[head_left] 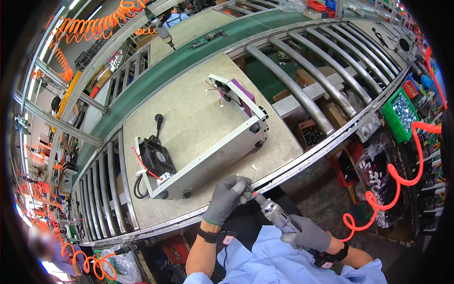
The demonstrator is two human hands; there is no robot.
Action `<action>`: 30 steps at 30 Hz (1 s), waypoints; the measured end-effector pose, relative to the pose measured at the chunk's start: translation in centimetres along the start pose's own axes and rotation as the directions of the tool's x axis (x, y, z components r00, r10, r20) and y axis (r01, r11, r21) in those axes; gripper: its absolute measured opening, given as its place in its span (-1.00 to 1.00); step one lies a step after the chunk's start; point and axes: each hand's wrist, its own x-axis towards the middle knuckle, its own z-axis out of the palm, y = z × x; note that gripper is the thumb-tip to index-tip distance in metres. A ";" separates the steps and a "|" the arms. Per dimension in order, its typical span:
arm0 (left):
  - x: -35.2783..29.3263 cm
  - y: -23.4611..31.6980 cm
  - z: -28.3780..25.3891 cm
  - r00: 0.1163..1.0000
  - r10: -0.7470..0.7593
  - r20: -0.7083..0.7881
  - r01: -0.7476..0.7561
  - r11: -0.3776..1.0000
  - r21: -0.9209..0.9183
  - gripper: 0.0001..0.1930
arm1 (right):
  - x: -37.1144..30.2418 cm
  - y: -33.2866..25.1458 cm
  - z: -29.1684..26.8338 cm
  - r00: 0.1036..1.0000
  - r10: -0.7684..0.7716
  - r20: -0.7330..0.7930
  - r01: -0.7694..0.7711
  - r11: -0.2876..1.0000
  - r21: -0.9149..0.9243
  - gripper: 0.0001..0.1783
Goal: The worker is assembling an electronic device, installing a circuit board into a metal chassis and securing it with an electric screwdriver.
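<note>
My right hand (pixel 307 234), in a grey glove, is wrapped round an air screwdriver (pixel 276 214) that points up and to the left. Close to its reddish tip, the fingers of my gloved left hand (pixel 229 198) are pinched together; what they hold is too small to make out. Beyond both hands, a light grey metal chassis (pixel 213 163) lies on the work board. A black fan (pixel 156 157) with red wires sits at its left end, and a purple part (pixel 243 97) with loose wires is at its right end. A black power plug (pixel 159 118) lies behind the fan.
Beneath the chassis is a beige board (pixel 189 104) on a conveyor, with metal rollers (pixel 302 94) on both sides. A green bin of screws (pixel 402 113) and a coiled red air hose (pixel 397 177) are at right. Another screwdriver (pixel 164 35) hangs over the green belt (pixel 189 51).
</note>
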 end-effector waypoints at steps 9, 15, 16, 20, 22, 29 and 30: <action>2.2 0.1 2.6 0.960 0.280 -0.002 -0.209 0.718 0.664 -0.74 | 0.2 0.4 0.6 0.964 -0.109 -0.241 0.120 0.992 0.032 -0.47; 4.7 -1.3 3.4 0.846 0.501 0.183 -0.164 -0.082 0.983 -0.86 | 0.8 -0.8 -0.3 0.948 -0.185 -0.261 0.190 0.982 -0.004 -0.47; 4.6 -1.2 3.4 0.815 0.540 0.208 -0.170 -0.120 0.978 -0.89 | 1.0 -1.1 -0.2 0.947 -0.190 -0.260 0.196 0.981 -0.004 -0.47; 2.3 0.6 3.0 0.697 0.685 0.212 -0.331 0.045 0.943 -0.91 | 1.7 -2.1 0.4 0.960 -0.165 -0.225 0.166 0.986 -0.015 -0.49; 0.1 2.5 2.7 0.755 0.641 0.139 -0.346 0.209 0.915 -0.90 | 2.4 -2.5 0.7 0.964 -0.189 -0.185 0.182 0.982 -0.054 -0.49; -4.9 13.1 0.6 0.944 0.292 -0.152 -0.157 0.807 0.570 -0.76 | 5.1 -3.3 1.6 0.973 -0.203 -0.112 0.191 0.975 -0.110 -0.50; -4.6 14.5 0.1 0.947 0.255 -0.194 -0.096 0.804 0.587 -0.77 | 5.4 -3.4 1.7 0.974 -0.197 -0.110 0.185 0.976 -0.113 -0.50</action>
